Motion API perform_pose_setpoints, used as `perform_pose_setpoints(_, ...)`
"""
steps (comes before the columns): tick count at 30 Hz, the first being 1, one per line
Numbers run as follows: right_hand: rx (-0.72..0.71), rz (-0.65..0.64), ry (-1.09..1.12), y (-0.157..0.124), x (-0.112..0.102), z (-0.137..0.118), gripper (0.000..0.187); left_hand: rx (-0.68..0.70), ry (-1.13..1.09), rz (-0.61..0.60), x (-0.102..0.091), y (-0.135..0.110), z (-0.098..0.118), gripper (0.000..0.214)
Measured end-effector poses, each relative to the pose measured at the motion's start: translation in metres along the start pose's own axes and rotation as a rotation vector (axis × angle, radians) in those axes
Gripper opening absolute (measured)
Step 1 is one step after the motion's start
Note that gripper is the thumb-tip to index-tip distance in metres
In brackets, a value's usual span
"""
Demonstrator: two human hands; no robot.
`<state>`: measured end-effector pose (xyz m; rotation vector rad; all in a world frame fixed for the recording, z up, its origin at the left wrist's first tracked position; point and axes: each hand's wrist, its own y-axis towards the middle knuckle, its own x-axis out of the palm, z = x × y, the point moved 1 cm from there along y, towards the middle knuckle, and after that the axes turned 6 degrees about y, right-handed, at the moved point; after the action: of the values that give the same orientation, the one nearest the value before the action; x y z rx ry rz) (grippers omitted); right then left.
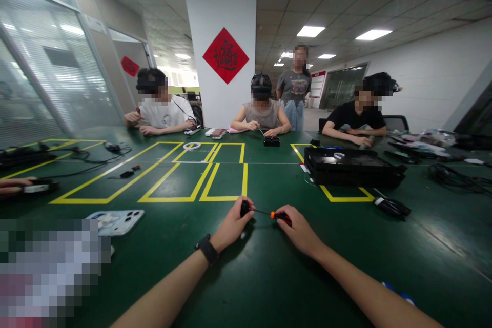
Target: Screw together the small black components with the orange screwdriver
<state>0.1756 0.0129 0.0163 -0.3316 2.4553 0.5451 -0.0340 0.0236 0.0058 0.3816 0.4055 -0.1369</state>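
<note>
Over the green table, my left hand is closed around a small black part, mostly covered by the fingers, so its kind is unclear. My right hand grips a screwdriver with a black and orange handle. The screwdriver's thin shaft points left, and its tip reaches the black part or ends right beside it; which one I cannot tell. A dark band sits on my left wrist.
Yellow tape outlines rectangles on the table. A long black case stands right of centre, with a bundled black cable in front. A phone lies at left. Several people sit around the table; one stands behind. A white ring lies farther back.
</note>
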Motion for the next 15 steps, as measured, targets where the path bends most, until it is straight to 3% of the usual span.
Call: perform_pose_setpoints(15,0.035,-0.009,0.02,-0.001,-0.0021,-0.0022,0.018,-0.006,-0.046,0.005,0.0017,0.0016,-0.0031,0.015)
